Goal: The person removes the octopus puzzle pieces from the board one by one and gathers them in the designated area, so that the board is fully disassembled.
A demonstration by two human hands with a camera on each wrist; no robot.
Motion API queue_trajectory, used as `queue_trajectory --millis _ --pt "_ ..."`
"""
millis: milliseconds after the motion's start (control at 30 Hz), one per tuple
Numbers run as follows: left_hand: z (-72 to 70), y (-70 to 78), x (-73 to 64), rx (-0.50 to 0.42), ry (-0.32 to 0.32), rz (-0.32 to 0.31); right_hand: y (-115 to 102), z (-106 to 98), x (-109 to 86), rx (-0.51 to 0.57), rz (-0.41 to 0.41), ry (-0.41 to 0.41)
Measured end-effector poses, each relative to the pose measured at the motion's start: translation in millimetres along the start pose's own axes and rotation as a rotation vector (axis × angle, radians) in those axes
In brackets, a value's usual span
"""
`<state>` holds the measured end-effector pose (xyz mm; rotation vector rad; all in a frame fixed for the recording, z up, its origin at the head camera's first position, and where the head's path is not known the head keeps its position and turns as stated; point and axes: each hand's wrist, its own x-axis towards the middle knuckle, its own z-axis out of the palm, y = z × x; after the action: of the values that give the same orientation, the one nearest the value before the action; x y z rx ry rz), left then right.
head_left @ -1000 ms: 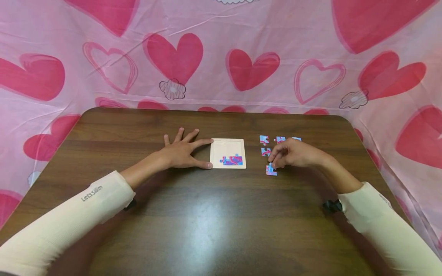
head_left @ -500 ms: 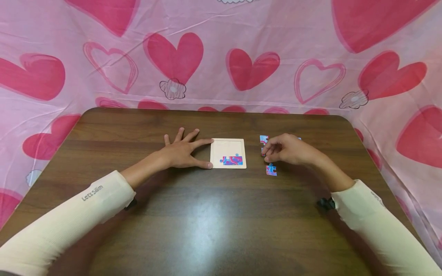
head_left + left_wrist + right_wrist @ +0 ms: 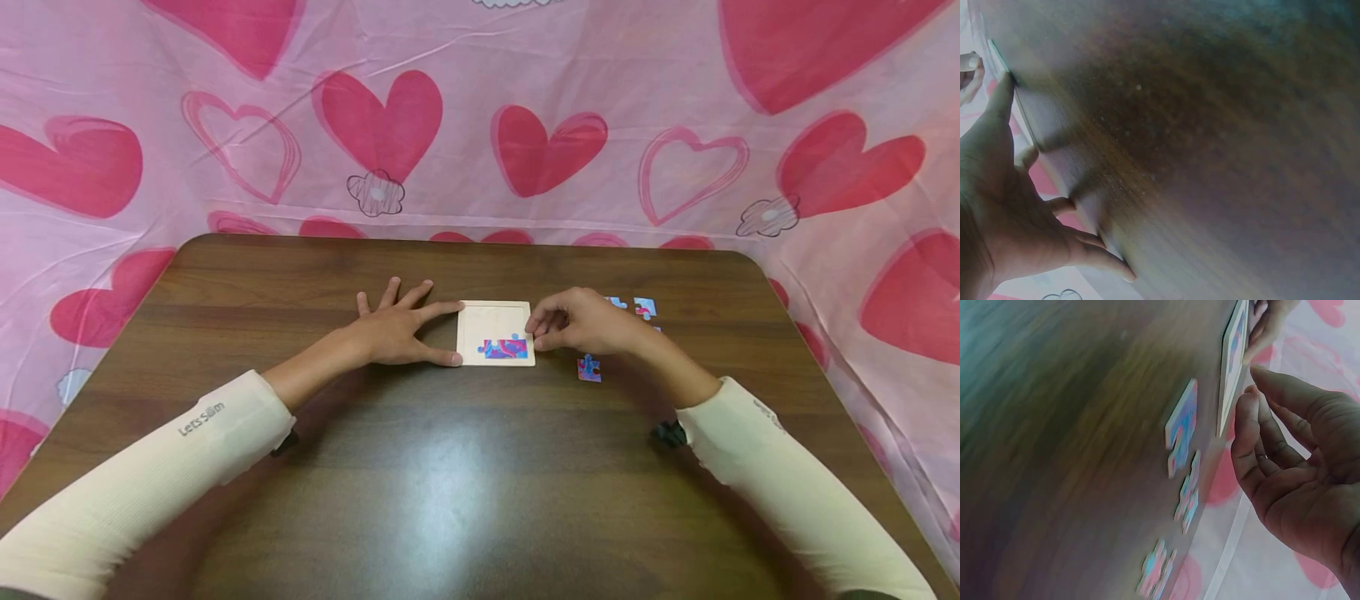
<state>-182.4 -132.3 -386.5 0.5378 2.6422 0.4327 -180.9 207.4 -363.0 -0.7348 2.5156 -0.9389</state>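
Observation:
A square pale wooden puzzle tray (image 3: 487, 323) lies on the table, holding two joined jigsaw pieces (image 3: 505, 350) in blue, purple and pink along its lower right. My left hand (image 3: 397, 332) is spread flat, index finger and thumb touching the tray's left edge. At the tray's right edge is my right hand (image 3: 581, 323), its fingers loosely bent. In the right wrist view its thumb and index finger stand slightly apart, with no piece visible between them. Below this hand lies a single jigsaw piece (image 3: 589, 372). Behind it sit more jigsaw pieces (image 3: 644, 307), partly hidden by the hand.
The brown wooden table (image 3: 450, 483) spreads wide in front of the tray. A pink cloth (image 3: 465, 50) printed with hearts hangs around its back and sides. Several loose pieces lie right of the tray, flat on the wood.
My right hand has left the nearest loose jigsaw piece, which stays where it was, and has moved left to the tray's right edge. My left hand has kept still.

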Motion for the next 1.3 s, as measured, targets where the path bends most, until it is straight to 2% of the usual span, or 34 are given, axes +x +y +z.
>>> queue_trajectory --millis 267,633,1300 --pt "2.8 0.0 1.3 0.013 0.003 -0.009 -10.8 13.3 15.8 0.033 -0.056 -0.034" --pt "5.2 0.6 2.5 0.023 0.002 -0.005 -14.7 23.1 29.7 -0.052 -0.111 -0.094" --pt "4.4 0.2 0.6 0.025 0.014 -0.009 -22.1 25.0 40.8 -0.096 -0.077 -0.222"
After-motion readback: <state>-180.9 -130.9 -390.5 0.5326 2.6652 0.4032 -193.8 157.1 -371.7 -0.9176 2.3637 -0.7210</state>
